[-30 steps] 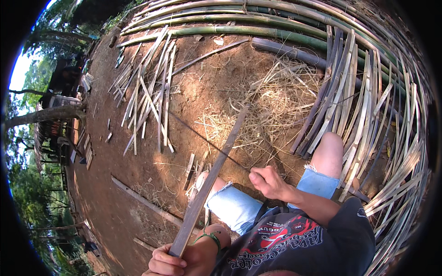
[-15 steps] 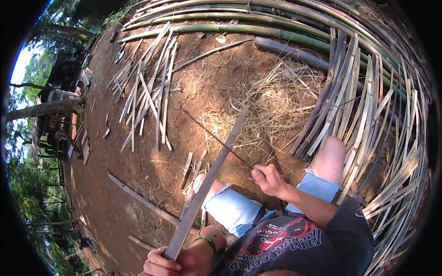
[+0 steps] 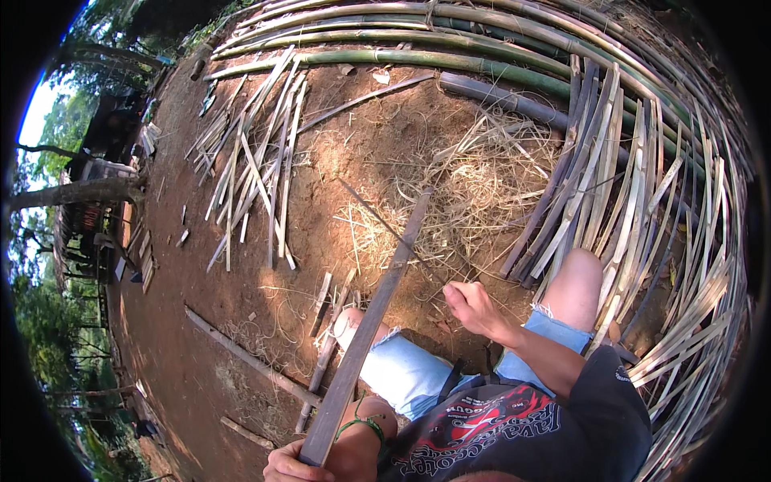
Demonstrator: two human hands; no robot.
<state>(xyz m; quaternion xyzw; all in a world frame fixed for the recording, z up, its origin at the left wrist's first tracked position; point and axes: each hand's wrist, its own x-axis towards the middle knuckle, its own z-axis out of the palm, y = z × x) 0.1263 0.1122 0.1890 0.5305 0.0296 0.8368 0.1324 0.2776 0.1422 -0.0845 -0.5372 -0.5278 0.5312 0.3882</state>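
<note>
My left hand [image 3: 299, 466], at the lower edge, is closed around the near end of a long dark bamboo strip [image 3: 361, 345]. The strip slants up and away to the right, over my left knee, its far end above the pile of shavings. In front of my lap my right hand [image 3: 472, 308] is closed on a long thin knife [image 3: 371, 210]; the handle is hidden in the fist. Its dark, narrow blade points to the far left and crosses the strip toward its far end. From this angle I cannot tell whether blade and strip touch.
Pale shavings [image 3: 490, 189] lie heaped on the brown earth ahead. Split bamboo strips [image 3: 598, 173] are stacked on the right, and more strips [image 3: 261, 161] lie scattered at the far left. Long green poles [image 3: 377, 58] line the back. A thin pole [image 3: 249, 356] lies on the left.
My left hand and the near end of the bamboo strip have shifted slightly to the right. The knife's tip has swung a little to the right and away; my right hand has barely moved.
</note>
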